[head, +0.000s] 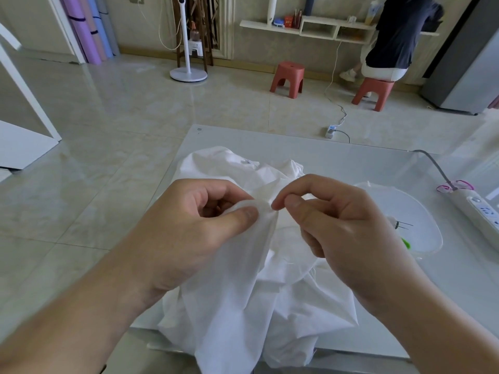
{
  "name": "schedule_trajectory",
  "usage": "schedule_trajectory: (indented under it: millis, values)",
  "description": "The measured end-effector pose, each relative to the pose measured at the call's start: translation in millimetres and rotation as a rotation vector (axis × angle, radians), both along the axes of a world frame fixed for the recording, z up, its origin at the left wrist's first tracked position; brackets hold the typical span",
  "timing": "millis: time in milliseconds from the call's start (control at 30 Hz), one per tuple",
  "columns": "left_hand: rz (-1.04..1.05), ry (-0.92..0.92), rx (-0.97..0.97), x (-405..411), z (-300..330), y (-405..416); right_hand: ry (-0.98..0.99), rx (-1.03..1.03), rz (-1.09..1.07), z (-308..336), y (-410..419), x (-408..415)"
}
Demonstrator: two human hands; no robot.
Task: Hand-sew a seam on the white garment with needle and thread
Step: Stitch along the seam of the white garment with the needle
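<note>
The white garment [243, 292] lies bunched on a white table [337, 155], with one fold lifted toward me. My left hand [194, 228] pinches that raised fold between thumb and curled fingers. My right hand [337, 225] meets it from the right, thumb and forefinger pinched together at the fold's edge. The needle itself is too small to make out between those fingertips. A thin white thread [313, 271] hangs below my right hand.
A clear plastic tray [421, 211] with pins and a green item sits right of the garment. A white power strip [480, 211] and grey cable lie at the table's right edge. Beyond are tiled floor, two red stools [287, 78], a fan stand, and a seated person.
</note>
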State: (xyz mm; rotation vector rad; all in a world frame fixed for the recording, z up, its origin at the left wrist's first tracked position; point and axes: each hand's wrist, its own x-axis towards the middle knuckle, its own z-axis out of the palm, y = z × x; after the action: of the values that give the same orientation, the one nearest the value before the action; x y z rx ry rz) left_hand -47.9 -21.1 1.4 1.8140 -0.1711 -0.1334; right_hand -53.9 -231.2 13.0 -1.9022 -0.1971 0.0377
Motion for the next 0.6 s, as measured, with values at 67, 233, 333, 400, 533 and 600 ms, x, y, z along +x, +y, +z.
schedule_trajectory:
  millis: [67, 233, 333, 400, 533, 600]
  values:
    - [-0.006, -0.002, 0.002, -0.3, 0.7, -0.1, 0.014, 0.010, 0.005, 1.1, -0.5, -1.5]
    - [0.010, -0.010, -0.004, 0.9, -1.2, 0.5, 0.076, 0.110, -0.022, -2.2, -3.0, -0.8]
    - [0.010, -0.006, -0.002, 0.3, -0.6, 0.3, 0.041, 0.100, -0.002, -1.9, -2.4, 0.1]
    - [0.008, 0.005, -0.005, -0.5, 0.9, 0.0, 0.008, 0.136, 0.008, 0.3, -2.3, -0.9]
    - [0.004, -0.004, 0.004, -1.1, 1.3, 0.7, -0.015, 0.181, 0.032, 1.6, -2.3, -2.1]
    - [0.002, 0.000, -0.004, -1.4, 1.5, 0.6, -0.015, 0.183, 0.011, 0.7, -1.6, -2.4]
